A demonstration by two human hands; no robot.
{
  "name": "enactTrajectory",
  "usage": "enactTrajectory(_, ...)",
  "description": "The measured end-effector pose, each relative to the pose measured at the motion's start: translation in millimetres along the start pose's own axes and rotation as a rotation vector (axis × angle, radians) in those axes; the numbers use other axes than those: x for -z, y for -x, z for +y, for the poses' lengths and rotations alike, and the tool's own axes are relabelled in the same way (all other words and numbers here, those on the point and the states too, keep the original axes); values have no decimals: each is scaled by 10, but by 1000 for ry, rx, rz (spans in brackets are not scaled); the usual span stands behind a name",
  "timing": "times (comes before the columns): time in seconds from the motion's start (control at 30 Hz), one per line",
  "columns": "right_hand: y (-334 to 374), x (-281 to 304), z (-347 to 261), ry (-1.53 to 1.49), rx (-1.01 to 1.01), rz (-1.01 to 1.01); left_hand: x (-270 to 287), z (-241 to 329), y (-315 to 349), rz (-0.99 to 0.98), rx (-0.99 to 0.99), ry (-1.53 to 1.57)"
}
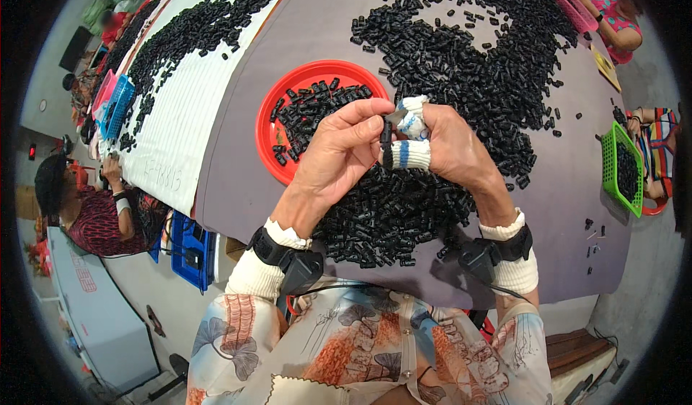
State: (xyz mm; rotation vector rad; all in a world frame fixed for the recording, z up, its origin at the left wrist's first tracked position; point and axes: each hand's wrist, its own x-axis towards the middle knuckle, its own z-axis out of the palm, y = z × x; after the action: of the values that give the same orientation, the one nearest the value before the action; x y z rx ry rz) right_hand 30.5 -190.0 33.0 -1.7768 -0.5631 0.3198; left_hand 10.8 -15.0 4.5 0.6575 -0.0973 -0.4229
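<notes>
My left hand pinches a small black plastic cylinder upright between thumb and fingers. Close against it is my right hand, its thumb and a finger wrapped in white cloth with blue stripes. From the right fingers a small grey blade-like piece sticks out and meets the top of the cylinder; most of it is hidden by the wraps. Under and beyond both hands lies a large heap of like black cylinders. A red round tray at the left of my hands holds more of them.
Black parts spread far across the grey table. A green basket stands at the right edge, a pink basket at the far right. On the left, a white-covered table bears another pile. Several people sit around.
</notes>
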Motion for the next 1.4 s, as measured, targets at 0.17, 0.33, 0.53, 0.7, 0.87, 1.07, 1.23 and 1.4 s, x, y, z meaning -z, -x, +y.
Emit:
enactTrajectory(0.17,-9,-7,3,48,-11,-27,-5,-15,3,36,-14,-39)
enactTrajectory(0.33,-8,-23,63,39,6,-15,-32,-18,-4,45,-3,-42)
enactTrajectory(0.53,-6,-40,31,13,8,0,-36,-10,-3,65,-6,-44)
enactTrajectory(0.7,-4,-25,60,19,-5,-20,-26,-25,-13,66,-5,-53)
enactTrajectory(0.87,2,-39,94,44,15,-19,-56,-39,-8,92,-11,-65)
enactTrajectory(1.07,-2,-52,158,66,32,-10,-72,-45,10,132,-26,-104)
enactTrajectory(1.23,-10,-56,158,70,73,-21,-97,-45,14,155,-25,-130)
enactTrajectory(1.4,-15,-40,150,83,81,22,-113,-43,-12,165,-41,-157)
